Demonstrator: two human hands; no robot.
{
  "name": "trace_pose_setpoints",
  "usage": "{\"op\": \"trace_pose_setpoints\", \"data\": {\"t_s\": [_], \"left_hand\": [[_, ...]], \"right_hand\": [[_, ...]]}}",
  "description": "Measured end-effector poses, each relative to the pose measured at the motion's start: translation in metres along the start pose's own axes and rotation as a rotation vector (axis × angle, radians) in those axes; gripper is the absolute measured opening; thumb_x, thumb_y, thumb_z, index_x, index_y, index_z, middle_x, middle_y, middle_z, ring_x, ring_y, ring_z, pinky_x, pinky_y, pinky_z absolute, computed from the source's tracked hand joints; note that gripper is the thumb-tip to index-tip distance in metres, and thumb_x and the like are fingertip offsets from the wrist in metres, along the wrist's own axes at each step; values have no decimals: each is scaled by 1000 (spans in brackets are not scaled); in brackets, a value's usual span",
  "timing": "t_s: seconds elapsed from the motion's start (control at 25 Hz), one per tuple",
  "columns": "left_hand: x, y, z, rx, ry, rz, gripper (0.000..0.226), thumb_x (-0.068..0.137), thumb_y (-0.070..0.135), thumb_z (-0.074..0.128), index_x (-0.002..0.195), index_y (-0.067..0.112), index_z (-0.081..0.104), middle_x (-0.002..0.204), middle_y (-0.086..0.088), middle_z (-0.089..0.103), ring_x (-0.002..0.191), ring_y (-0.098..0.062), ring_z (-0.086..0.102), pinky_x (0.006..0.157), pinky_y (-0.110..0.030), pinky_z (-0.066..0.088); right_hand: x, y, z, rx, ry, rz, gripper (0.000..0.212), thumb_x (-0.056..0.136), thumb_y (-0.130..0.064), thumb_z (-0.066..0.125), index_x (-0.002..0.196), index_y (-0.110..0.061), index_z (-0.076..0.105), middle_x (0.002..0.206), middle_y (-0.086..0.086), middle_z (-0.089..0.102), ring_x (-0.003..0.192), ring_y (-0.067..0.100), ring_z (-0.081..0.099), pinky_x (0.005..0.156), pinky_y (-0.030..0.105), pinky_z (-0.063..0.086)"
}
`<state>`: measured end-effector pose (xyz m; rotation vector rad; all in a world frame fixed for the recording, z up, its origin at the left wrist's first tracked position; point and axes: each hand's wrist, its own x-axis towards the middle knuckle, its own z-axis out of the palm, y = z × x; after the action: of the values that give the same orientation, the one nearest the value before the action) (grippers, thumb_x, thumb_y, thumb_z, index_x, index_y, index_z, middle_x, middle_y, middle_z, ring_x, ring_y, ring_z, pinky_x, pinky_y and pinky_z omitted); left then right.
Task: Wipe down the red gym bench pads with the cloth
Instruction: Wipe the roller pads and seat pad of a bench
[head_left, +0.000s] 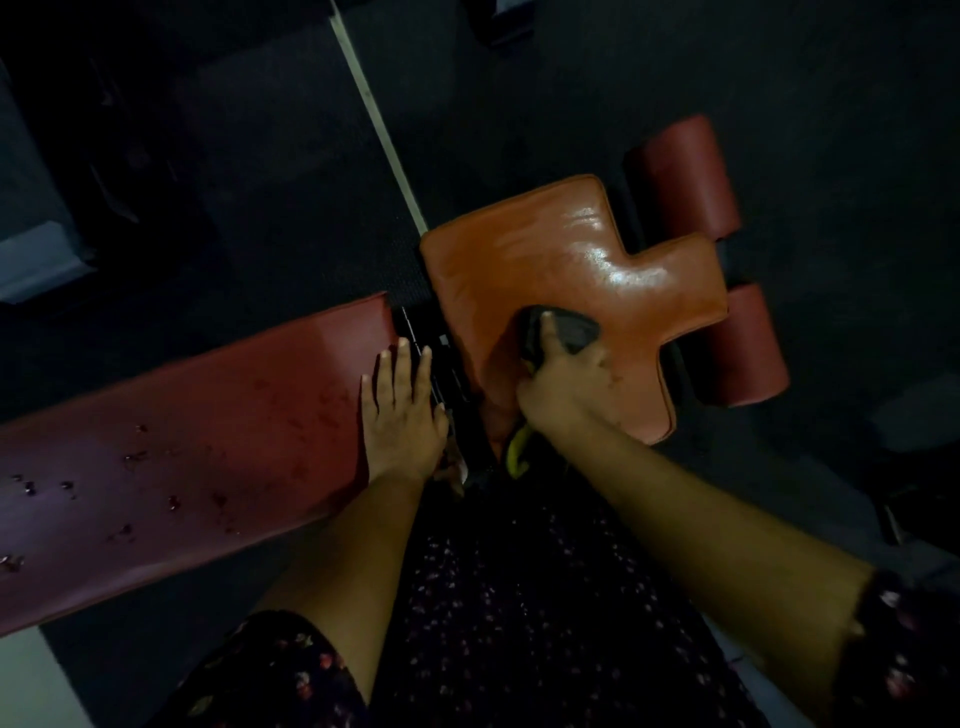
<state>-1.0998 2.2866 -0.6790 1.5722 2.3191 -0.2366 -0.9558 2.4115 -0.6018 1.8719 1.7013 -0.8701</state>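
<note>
Wiping glossy orange notched seat pad (545, 260), dark cloth (571, 332) clenched in right hand (566, 384); likely next, spotted red backrest pad (208, 441) at nine o'clock under flat left hand (400, 415).

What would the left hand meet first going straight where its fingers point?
The left hand would probably meet the black frame just past the end of the long pad; depth is unclear.

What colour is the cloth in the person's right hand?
The cloth is dark grey, almost black; the head view shows it.
</note>
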Motion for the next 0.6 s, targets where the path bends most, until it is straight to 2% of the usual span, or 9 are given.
{"op": "trace_pose_setpoints", "data": {"t_s": [0.08, 0.16, 0.28, 0.36, 0.44, 0.52, 0.6], "left_hand": [[0, -2, 2, 47, -34, -42, 84, 97, 35, 50, 153, 19, -11, 159, -8, -16, 148, -27, -8, 118, -43, -11], [-1, -5, 3, 90, -61, -92, 78, 101, 29, 44, 152, 18, -14, 158, -9, -20, 150, -30, -7, 119, -45, -5], [-5, -7, 1, 64, -116, -113, 76, 99, 38, 42, 154, 17, -7, 163, -8, -13, 151, -28, -6, 118, -44, -10], [-7, -7, -1, 65, -116, -88, 79, 97, 41, 44, 153, 18, -7, 164, -7, -9, 151, -27, -5, 118, -45, -9], [-7, -8, 0, 57, -85, -53, 78, 96, 39, 49, 153, 20, -1, 163, -4, -9, 150, -28, -4, 118, -46, -8], [-8, -6, -1, 59, -68, -51, 75, 94, 38, 50, 156, 20, 11, 162, -1, -10, 149, -28, -4, 118, -47, -8], [-9, 0, -2, 65, -128, -73, 72, 96, 38, 46, 157, 20, 13, 164, -3, -7, 150, -28, -6, 118, -48, -8]], "right_hand": [[-18, -29, 26, -184, -23, -167, 76, 96, -35, 52, 153, -42, 3, 154, 27, 0, 126, 45, 35, 87, 47, 47], [-37, -41, 55, -426, -88, -379, 71, 100, -32, 48, 155, -35, 4, 154, 32, -4, 125, 48, 35, 82, 46, 49], [-47, -17, 75, -799, -44, -640, 59, 104, -34, 39, 155, -21, 13, 153, 35, -3, 118, 48, 41, 68, 44, 48], [-42, 13, 64, -868, -23, -775, 53, 105, -26, 33, 155, -22, 15, 154, 34, -3, 117, 47, 42, 67, 44, 46], [-30, 42, 39, -815, 2, -788, 59, 104, -20, 32, 155, -34, 5, 155, 32, -4, 117, 46, 41, 71, 44, 47], [-11, 63, 11, -736, 89, -655, 67, 102, -21, 39, 152, -44, 1, 155, 29, 1, 114, 44, 43, 73, 43, 48], [5, 81, -14, -631, 160, -467, 73, 97, -31, 52, 149, -50, 4, 153, 24, 10, 114, 42, 44, 76, 45, 50]]}}
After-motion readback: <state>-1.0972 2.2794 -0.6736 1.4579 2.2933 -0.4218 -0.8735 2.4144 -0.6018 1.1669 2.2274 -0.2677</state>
